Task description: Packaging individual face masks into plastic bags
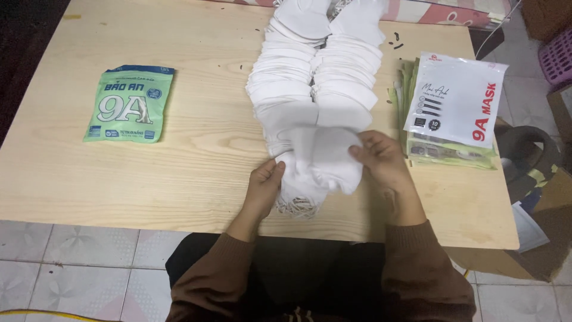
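— Holding what, exactly?

— Both hands are clamped on a small bundle of masks (325, 161) at the near end of the counter (196, 155): left hand (264, 186) pinching its left edge, right hand (382, 160) gripping the right.

— Any advice?

— Keep the edges squared and the ear loops tucked under, I'd say, so the bundle stays flat.

— And around it?

— Two overlapping rows of masks (319, 65) run to the far edge. White pouches (456, 98) lie right; a green pouch (130, 102) far left.
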